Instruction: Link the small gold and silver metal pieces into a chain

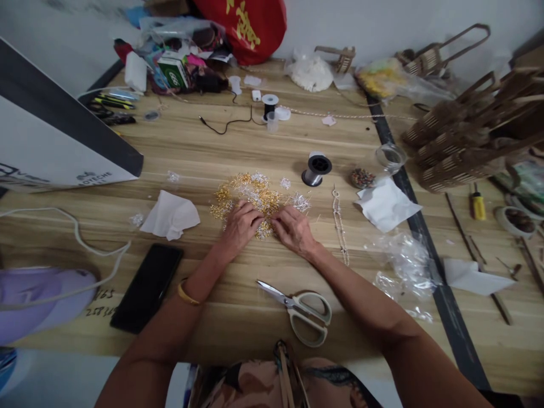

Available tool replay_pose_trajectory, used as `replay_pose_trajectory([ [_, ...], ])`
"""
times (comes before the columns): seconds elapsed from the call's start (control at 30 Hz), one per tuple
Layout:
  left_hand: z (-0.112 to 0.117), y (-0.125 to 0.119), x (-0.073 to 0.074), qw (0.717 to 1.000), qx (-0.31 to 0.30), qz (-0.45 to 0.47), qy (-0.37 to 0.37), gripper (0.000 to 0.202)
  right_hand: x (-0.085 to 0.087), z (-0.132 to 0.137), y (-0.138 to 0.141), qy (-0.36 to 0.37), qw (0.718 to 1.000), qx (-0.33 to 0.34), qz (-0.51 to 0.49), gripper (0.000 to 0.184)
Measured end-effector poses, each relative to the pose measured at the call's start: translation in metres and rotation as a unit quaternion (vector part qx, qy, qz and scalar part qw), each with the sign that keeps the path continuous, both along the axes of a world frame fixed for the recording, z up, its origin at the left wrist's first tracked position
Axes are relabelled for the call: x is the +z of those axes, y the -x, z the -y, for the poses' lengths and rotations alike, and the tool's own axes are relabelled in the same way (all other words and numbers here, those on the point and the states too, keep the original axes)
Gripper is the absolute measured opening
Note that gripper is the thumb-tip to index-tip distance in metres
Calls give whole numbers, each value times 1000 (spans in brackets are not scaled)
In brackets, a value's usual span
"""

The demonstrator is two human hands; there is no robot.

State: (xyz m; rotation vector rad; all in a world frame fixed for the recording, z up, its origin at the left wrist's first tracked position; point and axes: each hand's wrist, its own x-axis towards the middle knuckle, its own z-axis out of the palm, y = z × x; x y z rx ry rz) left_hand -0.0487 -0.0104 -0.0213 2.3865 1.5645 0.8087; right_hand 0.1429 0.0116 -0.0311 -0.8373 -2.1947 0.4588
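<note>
A loose pile of tiny gold and silver jewellery findings [238, 186] lies mid-table. My left hand [243, 222] rests at the pile's near left side, fingers bent and tips pinched together. Facing it, my right hand [294, 228] has its thumb and fingertips closed at the pile's right side. Both sets of fingertips nearly meet over the pieces; whatever is between them is too small to make out. Silver pins [300, 201] lie just beyond my right hand. A beaded chain [338, 224] stretches out to its right. Open-bladed scissors [297, 309] lie between my forearms.
A wire spool [315, 169] stands behind the pile, near a heap of dark beads [362, 178]. Left are a white paper [170, 216] and a black phone [148, 288]. Right are another paper [387, 205], clear plastic bags [408, 263] and woven brown baskets [450, 141].
</note>
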Motion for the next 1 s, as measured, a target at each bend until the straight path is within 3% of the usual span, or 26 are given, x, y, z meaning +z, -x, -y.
replay_pose_trajectory([
  [1.0,-1,0,-6,1000,6,8,5,11,2,2,0,14,1000,-5,5,13],
])
